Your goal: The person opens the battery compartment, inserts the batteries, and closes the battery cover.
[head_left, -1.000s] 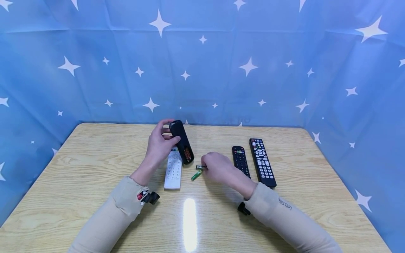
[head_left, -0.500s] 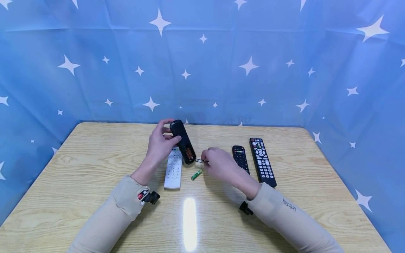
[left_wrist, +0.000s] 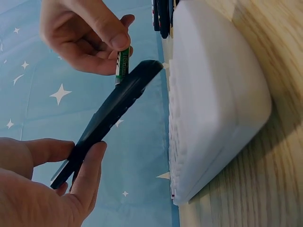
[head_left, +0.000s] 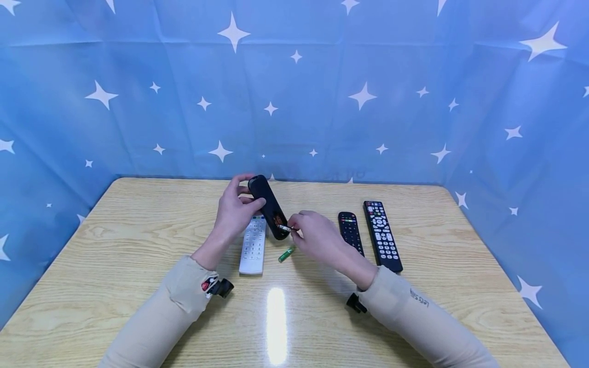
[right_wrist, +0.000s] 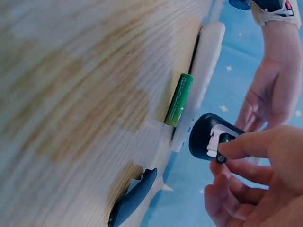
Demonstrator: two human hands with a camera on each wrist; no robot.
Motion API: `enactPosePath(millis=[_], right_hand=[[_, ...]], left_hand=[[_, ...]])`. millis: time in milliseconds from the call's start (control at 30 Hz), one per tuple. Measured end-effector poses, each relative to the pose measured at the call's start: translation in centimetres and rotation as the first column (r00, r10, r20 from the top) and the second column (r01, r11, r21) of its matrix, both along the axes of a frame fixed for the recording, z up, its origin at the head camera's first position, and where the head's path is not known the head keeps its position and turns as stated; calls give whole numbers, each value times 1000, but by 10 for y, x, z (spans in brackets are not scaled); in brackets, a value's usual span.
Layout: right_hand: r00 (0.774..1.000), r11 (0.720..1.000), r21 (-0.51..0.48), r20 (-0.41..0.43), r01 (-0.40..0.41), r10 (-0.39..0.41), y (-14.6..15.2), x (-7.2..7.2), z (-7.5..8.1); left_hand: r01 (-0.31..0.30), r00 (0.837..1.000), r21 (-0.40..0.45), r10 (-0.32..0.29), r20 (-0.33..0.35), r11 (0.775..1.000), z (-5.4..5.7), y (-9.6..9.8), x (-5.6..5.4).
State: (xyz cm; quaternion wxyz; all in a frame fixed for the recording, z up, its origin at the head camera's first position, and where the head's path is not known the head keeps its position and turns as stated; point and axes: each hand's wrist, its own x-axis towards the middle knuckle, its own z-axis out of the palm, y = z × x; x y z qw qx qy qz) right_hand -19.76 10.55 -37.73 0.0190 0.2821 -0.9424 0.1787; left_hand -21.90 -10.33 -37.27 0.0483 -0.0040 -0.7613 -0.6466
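My left hand (head_left: 232, 210) grips a black remote control (head_left: 270, 208) with its back face up and its battery compartment open at the near end. Between thumb and fingers, my right hand (head_left: 322, 241) pinches a small green-and-black battery (left_wrist: 122, 64). In the left wrist view one end of this battery meets the remote's back; in the right wrist view it is at the compartment, and how far in it sits cannot be told. A second green battery (right_wrist: 179, 99) lies on the table just below the remote.
A white remote (head_left: 252, 251) lies on the wooden table (head_left: 138, 245), partly under the held remote. To the right lie a smaller black remote (head_left: 350, 232), partly hidden by my right arm, and a larger black one (head_left: 383, 237). A blue starred cloth (head_left: 294, 128) hangs behind.
My right hand has lifted the battery off the table and carried it up and left to the remote's compartment. The left hand holds the remote almost unmoved.
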Motion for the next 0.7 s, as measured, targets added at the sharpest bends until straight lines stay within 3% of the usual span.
enactPosePath(millis=[700], right_hand=[[994, 989, -127, -98, -69, 56, 3, 0, -3]], left_hand=[[7, 999, 100, -11, 45, 995, 2, 0, -2]])
